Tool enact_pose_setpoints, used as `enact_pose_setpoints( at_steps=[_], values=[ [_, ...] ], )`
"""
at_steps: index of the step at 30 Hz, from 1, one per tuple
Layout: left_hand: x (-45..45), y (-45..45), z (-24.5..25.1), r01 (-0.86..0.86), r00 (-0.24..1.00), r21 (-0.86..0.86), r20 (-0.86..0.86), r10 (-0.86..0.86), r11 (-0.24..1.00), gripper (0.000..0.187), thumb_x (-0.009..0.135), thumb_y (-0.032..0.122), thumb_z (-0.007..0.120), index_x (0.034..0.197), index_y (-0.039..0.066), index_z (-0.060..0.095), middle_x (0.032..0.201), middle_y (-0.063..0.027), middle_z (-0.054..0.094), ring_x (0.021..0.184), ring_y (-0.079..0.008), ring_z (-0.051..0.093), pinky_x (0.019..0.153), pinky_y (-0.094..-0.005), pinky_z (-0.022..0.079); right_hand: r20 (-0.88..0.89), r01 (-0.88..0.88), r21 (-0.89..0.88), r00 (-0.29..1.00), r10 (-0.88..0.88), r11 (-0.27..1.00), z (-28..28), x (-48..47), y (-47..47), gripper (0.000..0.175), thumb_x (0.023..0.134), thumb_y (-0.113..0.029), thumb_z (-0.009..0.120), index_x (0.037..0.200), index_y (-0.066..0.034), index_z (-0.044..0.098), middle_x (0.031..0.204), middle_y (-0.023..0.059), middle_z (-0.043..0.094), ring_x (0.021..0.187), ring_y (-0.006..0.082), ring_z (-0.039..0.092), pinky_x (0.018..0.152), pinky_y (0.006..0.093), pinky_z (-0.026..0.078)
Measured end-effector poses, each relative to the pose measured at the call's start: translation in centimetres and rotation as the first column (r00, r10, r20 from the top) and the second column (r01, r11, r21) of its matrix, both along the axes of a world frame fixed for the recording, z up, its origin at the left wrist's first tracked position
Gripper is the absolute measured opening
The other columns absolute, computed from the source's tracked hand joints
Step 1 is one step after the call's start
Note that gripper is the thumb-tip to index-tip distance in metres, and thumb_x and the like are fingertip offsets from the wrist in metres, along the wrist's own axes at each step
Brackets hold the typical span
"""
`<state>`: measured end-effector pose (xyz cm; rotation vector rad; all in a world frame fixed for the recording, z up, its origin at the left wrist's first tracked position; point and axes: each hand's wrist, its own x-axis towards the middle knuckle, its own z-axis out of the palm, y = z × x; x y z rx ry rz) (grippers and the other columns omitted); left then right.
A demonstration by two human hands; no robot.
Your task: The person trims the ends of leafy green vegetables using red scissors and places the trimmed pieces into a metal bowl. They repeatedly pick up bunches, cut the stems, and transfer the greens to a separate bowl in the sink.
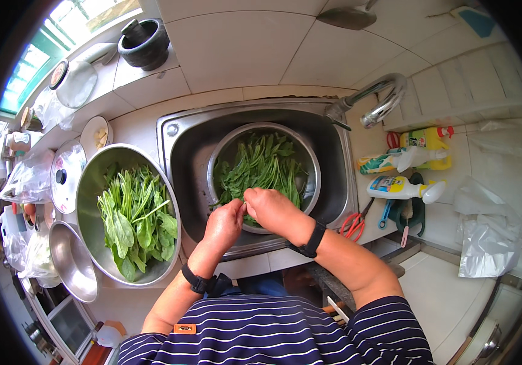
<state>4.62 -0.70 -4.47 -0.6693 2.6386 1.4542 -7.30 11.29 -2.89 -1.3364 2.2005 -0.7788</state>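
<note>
Over the near rim of a metal basin in the sink, my left hand and my right hand meet with fingertips pinched together. A bit of green stem seems to show between them, mostly hidden by the fingers. Long-stemmed leafy greens lie in the basin, below and beyond my hands. A larger steel bowl stands on the counter left of the sink, with more leafy greens heaped inside it.
The basin sits within a stainless steel sink under a curved faucet. At right are spray bottles, a yellow bottle and red-handled scissors. An empty metal bowl, a glass lid and a stone mortar stand at left.
</note>
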Motion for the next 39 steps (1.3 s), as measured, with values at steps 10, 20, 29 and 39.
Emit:
enact_pose_setpoints(
  at_steps=[10,20,29,39],
  values=[
    [1.1,-0.7,0.9,-0.151,0.957,0.085,-0.238,0.167,0.985,0.022,0.100,0.016,0.051,0.085,0.002,0.061,0.061,-0.0060,0.050,0.054,-0.0136,0.048,0.052,-0.0281,0.041,0.880,0.325,0.042,0.435,-0.189,0.945,-7.6,1.6,-2.5,0.041,0.089,-0.007,0.056,0.129,0.0020,0.053,0.085,0.0066,0.065,0.070,0.0119,0.062,0.065,0.0244,0.052],
    [1.7,-1.3,0.7,-0.196,0.938,0.274,-0.227,0.261,0.941,0.018,0.099,0.015,0.052,0.092,0.002,0.062,0.067,0.0048,0.049,0.063,-0.0034,0.042,0.057,-0.0212,0.037,0.260,0.835,0.072,0.512,-0.819,0.545,-18.2,-6.7,3.8,0.023,0.084,-0.020,0.065,0.100,-0.0041,0.070,0.086,0.0139,0.071,0.081,0.0243,0.068,0.074,0.0338,0.053],
    [1.5,-1.3,1.6,-0.201,0.965,0.573,-0.024,0.261,0.794,0.024,0.102,0.017,0.045,0.109,0.002,0.063,0.062,0.0057,0.045,0.056,-0.0024,0.038,0.053,-0.0188,0.033,0.028,0.606,0.176,0.785,-0.619,0.776,-21.8,-8.2,2.4,0.029,0.083,-0.023,0.067,0.103,-0.0025,0.069,0.090,0.0182,0.068,0.089,0.0337,0.065,0.080,0.0423,0.051],
    [2.0,-1.2,-7.6,-0.549,0.803,0.445,0.047,0.594,0.707,0.040,0.101,0.013,0.042,0.138,0.001,0.044,0.134,-0.0151,0.035,0.089,-0.0186,0.055,0.080,-0.0300,0.051,-0.388,0.870,-0.040,0.439,-0.810,0.491,-16.7,-10.2,10.9,0.042,0.075,-0.019,0.071,0.115,-0.0118,0.062,0.111,0.0156,0.058,0.105,0.0381,0.055,0.090,0.0472,0.046]
  ],
)
